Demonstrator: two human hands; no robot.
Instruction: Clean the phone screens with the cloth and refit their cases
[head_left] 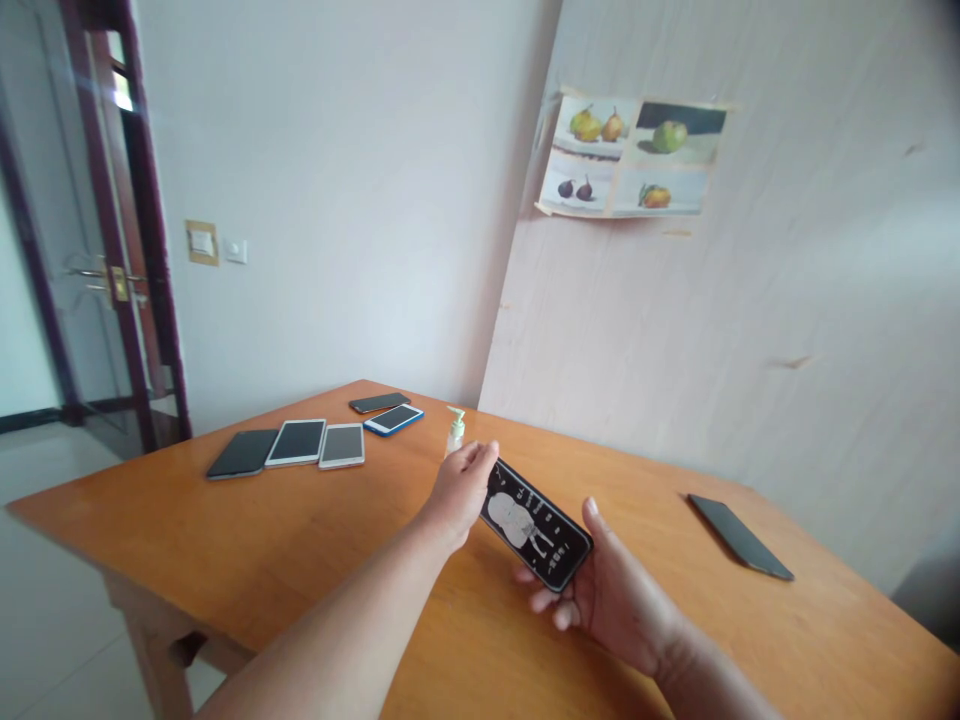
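1. Far L: 2 wall switches (201,242), side by side.
2. L part of table (300,550): 5 devices lying flat, viz. 1 black tablet (241,454), 1 white tablet (297,442), 1 white phone (342,447) in a row, plus 1 dark phone (379,402) and 1 blue-edged phone (394,420) behind.
3. Approx. mid: 1 pump bottle (456,430), upright, only container seen (contents: can't tell, lower part hidden by hand).
4. L hand (461,490): thumb & fingers clamped on upper-L end of 1 black phone (536,530), held tilted above table between hands; pale figure + lettering on its face.
5. R hand (619,595): thumb and fingers apart around phone's lower-R end, fingers underneath.
6. Wall poster (634,155): 4 fruit pics.
7. Far R: 1 dark slab device (739,536), flat on table.
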